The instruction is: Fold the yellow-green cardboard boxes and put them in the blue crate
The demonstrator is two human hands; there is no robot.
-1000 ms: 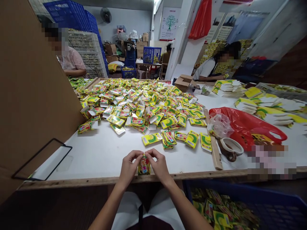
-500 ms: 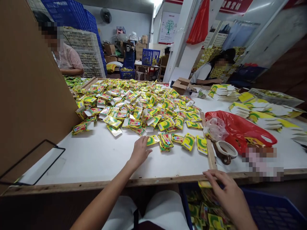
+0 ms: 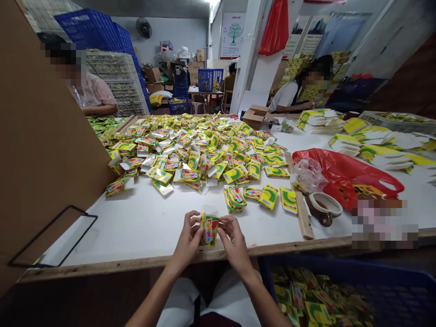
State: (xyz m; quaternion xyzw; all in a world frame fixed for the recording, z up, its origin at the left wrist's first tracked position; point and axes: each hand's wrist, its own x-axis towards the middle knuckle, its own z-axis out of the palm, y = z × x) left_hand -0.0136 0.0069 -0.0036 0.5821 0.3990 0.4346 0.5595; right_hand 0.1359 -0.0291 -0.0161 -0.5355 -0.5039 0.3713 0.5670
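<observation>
Above the table's front edge, a small yellow and green box (image 3: 210, 228) is held upright between both hands, with a pale open flap at its top. My left hand (image 3: 190, 234) grips its left side with thumb and fingers. The right side is pinched by my right hand (image 3: 232, 234). Beyond the hands, several similar boxes (image 3: 235, 199) lie in a loose row, and a large heap of them (image 3: 184, 154) covers the middle of the white table (image 3: 136, 227).
A blue crate (image 3: 391, 284) with boxes stands below the table at right. A wooden strip (image 3: 304, 218), brown cup (image 3: 323, 209) and red bag (image 3: 347, 175) lie right. Cardboard (image 3: 51, 150) and a black wire frame (image 3: 64, 236) are left. Two people sit across the table.
My left hand has drawn a box from the row towards the table's front edge. My right hand has moved up and left from above the crate and now holds that box too.
</observation>
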